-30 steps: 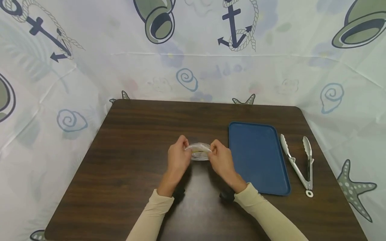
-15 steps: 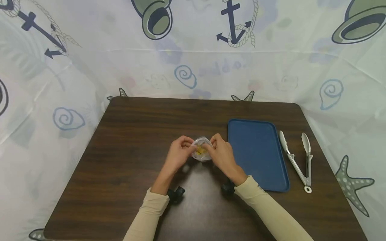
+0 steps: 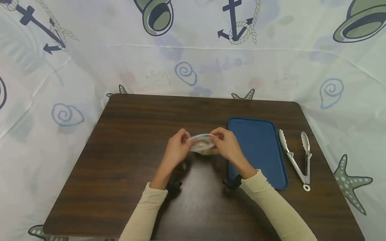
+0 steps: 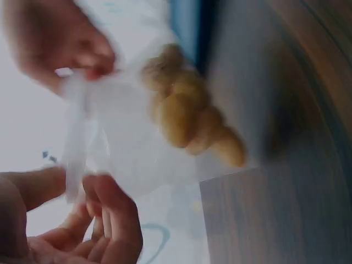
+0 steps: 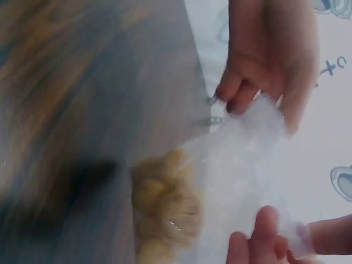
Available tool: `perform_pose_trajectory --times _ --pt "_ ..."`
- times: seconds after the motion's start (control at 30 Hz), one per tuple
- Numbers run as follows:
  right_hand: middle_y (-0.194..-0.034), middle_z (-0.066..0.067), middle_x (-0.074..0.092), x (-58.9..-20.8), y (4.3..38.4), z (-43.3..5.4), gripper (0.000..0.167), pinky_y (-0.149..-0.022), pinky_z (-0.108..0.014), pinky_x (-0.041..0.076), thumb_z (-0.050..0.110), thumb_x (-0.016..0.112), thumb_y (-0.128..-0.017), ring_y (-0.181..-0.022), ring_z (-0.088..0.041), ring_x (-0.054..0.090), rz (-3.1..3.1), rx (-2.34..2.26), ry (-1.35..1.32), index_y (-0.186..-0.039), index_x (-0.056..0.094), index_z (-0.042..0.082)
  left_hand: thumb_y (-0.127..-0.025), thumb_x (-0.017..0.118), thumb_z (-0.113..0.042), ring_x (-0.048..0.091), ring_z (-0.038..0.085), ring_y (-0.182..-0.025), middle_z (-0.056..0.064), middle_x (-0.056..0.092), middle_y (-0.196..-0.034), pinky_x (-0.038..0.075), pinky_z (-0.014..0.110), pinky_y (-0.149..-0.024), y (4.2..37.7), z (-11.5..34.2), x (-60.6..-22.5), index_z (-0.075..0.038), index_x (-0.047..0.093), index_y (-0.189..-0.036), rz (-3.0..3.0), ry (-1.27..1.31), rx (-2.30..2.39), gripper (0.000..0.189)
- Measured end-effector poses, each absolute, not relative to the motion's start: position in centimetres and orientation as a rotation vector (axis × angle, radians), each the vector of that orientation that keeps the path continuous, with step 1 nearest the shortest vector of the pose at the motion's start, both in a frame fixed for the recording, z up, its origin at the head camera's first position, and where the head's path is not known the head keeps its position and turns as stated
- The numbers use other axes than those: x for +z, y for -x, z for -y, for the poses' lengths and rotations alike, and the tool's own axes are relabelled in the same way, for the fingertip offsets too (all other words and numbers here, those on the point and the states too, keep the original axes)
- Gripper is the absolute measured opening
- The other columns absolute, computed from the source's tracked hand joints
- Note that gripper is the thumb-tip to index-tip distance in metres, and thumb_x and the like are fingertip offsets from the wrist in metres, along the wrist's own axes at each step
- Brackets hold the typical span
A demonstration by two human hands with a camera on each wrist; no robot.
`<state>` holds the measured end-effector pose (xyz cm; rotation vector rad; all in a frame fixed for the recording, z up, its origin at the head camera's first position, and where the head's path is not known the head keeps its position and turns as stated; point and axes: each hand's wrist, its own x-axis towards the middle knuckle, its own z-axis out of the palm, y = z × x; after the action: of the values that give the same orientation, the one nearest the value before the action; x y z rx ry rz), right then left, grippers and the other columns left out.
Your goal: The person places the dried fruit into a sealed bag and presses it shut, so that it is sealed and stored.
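Between the two hands hangs a clear plastic bag, its mouth spread into a flat oval in the head view. My left hand pinches one side of the mouth with thumb and fingers. On the opposite side, my right hand grips the rim the same way. Several yellow-brown rounded lumps lie bunched at the bottom of the bag, small potatoes by their look. The right wrist view shows the same lumps through the film, slightly blurred.
A blue rectangular tray lies on the dark wooden table, just right of my right hand. Beyond it are metal tongs with pale tips, spread apart. A patterned cloth hangs behind the table.
My hands have drawn farther apart, the right one shifting right. The bag's mouth now shows as a wide oval, where one second ago the bag was a narrow strip.
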<state>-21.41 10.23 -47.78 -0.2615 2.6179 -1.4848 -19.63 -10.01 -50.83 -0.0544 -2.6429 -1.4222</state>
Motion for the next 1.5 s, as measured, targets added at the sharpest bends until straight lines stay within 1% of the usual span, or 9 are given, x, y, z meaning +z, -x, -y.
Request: perform_pose_trajectory --times 0.13,0.27,0.47,0.6,0.73,0.9,1.13,1.37,1.5 --pt "-0.110 -0.017 0.070 -47.8 21.7 -10.1 0.031 -0.073 -0.039 0.061 0.016 0.064 -0.101 -0.082 -0.027 0.072 -2.558 -1.572 0.202 -0.130 0.063 0.005 -0.099 0.070 -0.024 0.068 0.021 -0.059 0.011 0.071 -0.085 0.055 0.032 -0.057 19.6 9.9 -50.4 -0.007 0.068 -0.102 2.567 0.019 -1.782 0.017" --pt "-0.111 -0.016 0.071 -48.2 21.9 -10.1 0.037 -0.065 -0.028 0.052 0.008 0.065 -0.098 -0.086 -0.028 0.071 -2.600 -1.526 0.229 -0.135 0.059 0.007 -0.096 0.066 -0.014 0.060 0.015 -0.054 0.008 0.068 -0.075 0.050 0.030 -0.055 19.5 9.5 -50.2 -0.005 0.068 -0.096 2.596 -0.031 -1.494 0.009" --pt "-0.104 -0.011 0.078 -48.4 21.5 -10.5 0.021 -0.071 -0.034 0.056 0.008 0.065 -0.098 -0.088 -0.029 0.074 -2.715 -1.521 0.269 -0.119 0.066 0.008 -0.087 0.054 -0.009 0.042 0.019 -0.049 0.000 0.047 -0.057 0.033 0.034 -0.050 19.8 9.4 -49.7 -0.010 0.055 -0.085 2.630 -0.076 -0.964 0.003" --pt "-0.097 -0.014 0.077 -48.6 21.5 -10.5 0.015 -0.068 -0.035 0.059 0.010 0.062 -0.098 -0.081 -0.029 0.076 -2.680 -1.642 0.314 -0.111 0.069 0.006 -0.096 0.059 -0.011 0.049 0.022 -0.050 0.000 0.050 -0.058 0.039 0.033 -0.050 20.0 10.5 -49.7 -0.011 0.059 -0.091 2.587 0.021 -1.325 0.005" --pt "-0.095 -0.020 0.074 -48.3 21.8 -10.9 0.015 -0.072 -0.043 0.063 0.008 0.060 -0.100 -0.073 -0.029 0.075 -2.417 -1.883 0.243 -0.111 0.067 0.001 -0.102 0.065 -0.019 0.068 0.037 -0.079 0.007 0.068 -0.082 0.059 0.042 -0.073 19.9 12.2 -49.6 -0.013 0.070 -0.122 2.443 0.120 -1.960 0.021" --pt "-0.096 -0.013 0.070 -47.9 22.1 -11.6 0.017 -0.080 -0.044 0.062 0.011 0.059 -0.102 -0.073 -0.020 0.072 -2.122 -2.032 0.083 -0.115 0.063 -0.001 -0.101 0.068 -0.018 0.066 0.045 -0.110 0.014 0.068 -0.112 0.052 0.057 -0.100 19.6 13.5 -49.4 -0.022 0.062 -0.143 2.405 0.270 -2.151 0.043" --pt "-0.093 -0.009 0.071 -48.0 22.0 -11.9 0.019 -0.075 -0.036 0.062 0.012 0.060 -0.102 -0.072 -0.019 0.071 -2.066 -2.038 0.087 -0.116 0.062 -0.001 -0.095 0.076 -0.017 0.067 0.015 -0.094 0.012 0.070 -0.108 0.059 0.030 -0.087 19.7 13.2 -50.2 -0.012 0.077 -0.122 2.379 0.283 -1.803 0.028" --pt "-0.096 -0.008 0.072 -48.0 21.5 -12.2 0.021 -0.077 -0.036 0.062 0.015 0.062 -0.102 -0.074 -0.020 0.071 -2.056 -2.035 0.134 -0.118 0.063 0.002 -0.095 0.076 -0.020 0.066 0.025 -0.080 0.009 0.074 -0.092 0.054 0.023 -0.073 19.6 12.5 -50.4 -0.007 0.080 -0.111 2.231 0.156 -1.843 0.021" --pt "-0.118 -0.008 0.071 -47.8 21.2 -12.8 0.033 -0.092 -0.038 0.059 0.016 0.066 -0.101 -0.095 -0.018 0.073 -1.997 -2.030 0.273 -0.133 0.061 0.008 -0.092 0.079 -0.020 0.068 0.018 -0.075 -0.002 0.076 -0.087 0.057 0.027 -0.074 19.8 12.1 -50.3 -0.003 0.079 -0.107 2.066 -0.053 -2.043 0.023"
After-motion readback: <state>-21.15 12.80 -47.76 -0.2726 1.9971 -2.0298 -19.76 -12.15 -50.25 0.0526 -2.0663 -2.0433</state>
